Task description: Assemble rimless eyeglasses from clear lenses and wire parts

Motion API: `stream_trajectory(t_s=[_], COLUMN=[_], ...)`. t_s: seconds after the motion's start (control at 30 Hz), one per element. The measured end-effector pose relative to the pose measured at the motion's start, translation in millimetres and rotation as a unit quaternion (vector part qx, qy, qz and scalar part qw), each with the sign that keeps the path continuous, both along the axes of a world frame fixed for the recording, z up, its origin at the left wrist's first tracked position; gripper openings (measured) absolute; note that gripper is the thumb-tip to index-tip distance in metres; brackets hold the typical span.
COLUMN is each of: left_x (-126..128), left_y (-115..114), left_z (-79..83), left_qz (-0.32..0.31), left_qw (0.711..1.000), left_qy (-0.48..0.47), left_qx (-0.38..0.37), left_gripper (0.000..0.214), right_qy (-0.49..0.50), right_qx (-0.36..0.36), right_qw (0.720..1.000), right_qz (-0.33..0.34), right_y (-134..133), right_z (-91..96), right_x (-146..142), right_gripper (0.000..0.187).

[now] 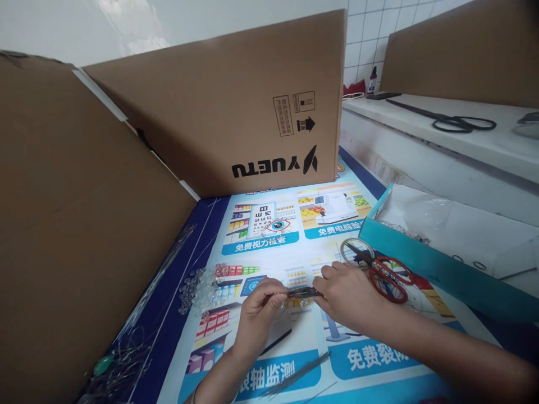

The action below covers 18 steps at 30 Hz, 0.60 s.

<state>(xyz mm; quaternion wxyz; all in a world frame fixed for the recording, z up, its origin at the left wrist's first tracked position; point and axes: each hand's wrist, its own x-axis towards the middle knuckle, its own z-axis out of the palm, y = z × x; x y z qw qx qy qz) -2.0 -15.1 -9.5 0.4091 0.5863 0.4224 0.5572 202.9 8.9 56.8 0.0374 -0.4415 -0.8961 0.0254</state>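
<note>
My right hand [343, 289] is wrapped round a small pair of dark metal pliers [305, 292], whose narrow jaws point left. At the tip of the jaws, my left hand [263, 303] pinches with thumb and forefinger; what lies between them is too small to make out. A few clear beads [304, 303] show just under the pliers. Left of my hands lies a loose heap of clear beads [206, 289] on the printed poster [269, 264]. Near my right wrist rest red-handled scissors [389, 275], partly over a white ring-shaped roll [351, 249].
Cardboard panels [219, 112] stand at the left and back. A teal box [421, 258] with plastic bags is on the right. Thin wires [298, 373] lie in front, with tangled wire [118, 365] at lower left. Large black scissors [455, 120] rest on the ledge.
</note>
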Motion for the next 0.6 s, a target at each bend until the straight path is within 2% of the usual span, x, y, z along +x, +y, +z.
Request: stream_trajectory(t_s=[0.6], left_x=[-3.6], left_y=[0.9], left_z=[4.8], left_qz=[-0.027], left_qw=[0.996], left_qy=[0.082], left_qx=[0.026], left_gripper=[0.011], right_qy=[-0.013], right_qx=[-0.067], right_qw=[0.998], right_qz=[0.007], right_y=[4.9], right_z=[-3.0], right_x=[1.2], right_gripper=[0.034])
